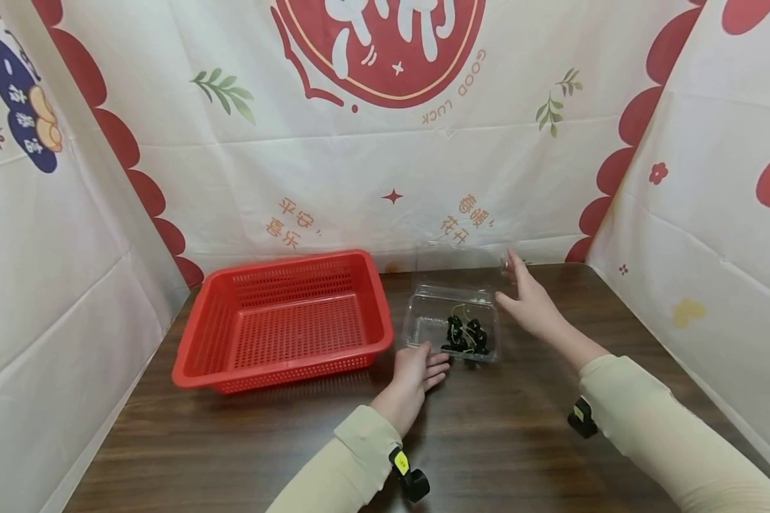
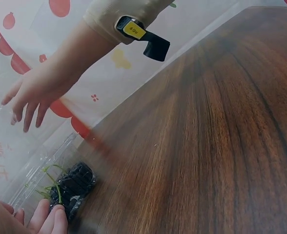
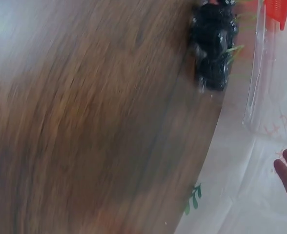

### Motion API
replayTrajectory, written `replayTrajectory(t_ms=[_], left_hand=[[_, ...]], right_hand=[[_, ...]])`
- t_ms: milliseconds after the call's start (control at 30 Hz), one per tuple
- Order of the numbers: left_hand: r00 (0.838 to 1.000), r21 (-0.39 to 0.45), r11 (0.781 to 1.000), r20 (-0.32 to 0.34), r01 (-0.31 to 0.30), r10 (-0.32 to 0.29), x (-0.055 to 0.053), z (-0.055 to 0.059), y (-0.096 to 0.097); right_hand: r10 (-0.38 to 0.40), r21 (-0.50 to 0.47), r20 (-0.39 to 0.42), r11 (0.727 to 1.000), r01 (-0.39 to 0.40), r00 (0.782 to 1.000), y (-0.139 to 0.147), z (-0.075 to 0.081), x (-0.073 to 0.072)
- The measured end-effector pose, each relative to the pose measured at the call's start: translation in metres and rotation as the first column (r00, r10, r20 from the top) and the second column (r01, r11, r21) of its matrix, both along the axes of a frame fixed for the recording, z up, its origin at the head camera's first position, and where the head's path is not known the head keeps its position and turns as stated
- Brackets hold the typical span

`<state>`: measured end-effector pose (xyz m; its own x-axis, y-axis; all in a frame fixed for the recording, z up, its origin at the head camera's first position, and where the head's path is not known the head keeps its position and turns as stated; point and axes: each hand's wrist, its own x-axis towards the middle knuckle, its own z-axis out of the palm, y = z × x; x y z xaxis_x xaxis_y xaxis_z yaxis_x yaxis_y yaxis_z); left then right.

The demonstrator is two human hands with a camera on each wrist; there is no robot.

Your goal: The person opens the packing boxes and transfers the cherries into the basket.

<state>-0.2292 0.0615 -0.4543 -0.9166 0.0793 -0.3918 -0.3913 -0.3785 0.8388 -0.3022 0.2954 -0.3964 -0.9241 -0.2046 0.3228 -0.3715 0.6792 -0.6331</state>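
Observation:
A clear plastic clamshell box (image 1: 423, 329) stands on the table with its transparent lid (image 1: 455, 267) raised at the back. Inside lie dark, shiny, cherry-like fruits (image 1: 467, 335) with thin green stems; the same fruits (image 2: 75, 183) show in the left wrist view and, blurred, the fruits (image 3: 214, 46) in the right wrist view. My left hand (image 1: 413, 377) is at the box's front left corner, fingers extended; whether it touches the wall I cannot tell. My right hand (image 1: 527, 298) is beside the lid's right edge with thumb and fingers apart; contact with the lid is unclear.
A red perforated plastic basket (image 1: 295, 331) stands left of the box. Both rest on a dark wood-grain table (image 1: 488, 442). A white printed cloth (image 1: 346, 171) hangs behind the table and along its sides.

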Motion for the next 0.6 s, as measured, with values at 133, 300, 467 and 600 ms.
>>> replayTrajectory(t_ms=[133,300,467,600], left_hand=[[1.0,0.007,1.0,0.0,-0.017,0.017,0.0,0.0,0.002],[1.0,0.006,1.0,-0.007,-0.024,0.024,0.0,0.001,0.005],[0.999,0.005,0.999,-0.003,-0.042,0.042,-0.002,0.001,0.006],[0.998,0.008,0.998,0.003,-0.056,0.056,-0.004,0.001,0.005]], right_hand=[[0.02,-0.097,0.072,0.995,-0.013,0.997,-0.004,-0.003,-0.005],[0.003,-0.184,0.133,0.983,0.022,0.991,-0.009,-0.004,-0.011],[-0.006,-0.187,0.162,0.982,0.037,0.987,-0.014,-0.004,-0.02],[-0.005,-0.14,0.187,0.99,0.032,0.982,-0.016,-0.006,-0.024]])
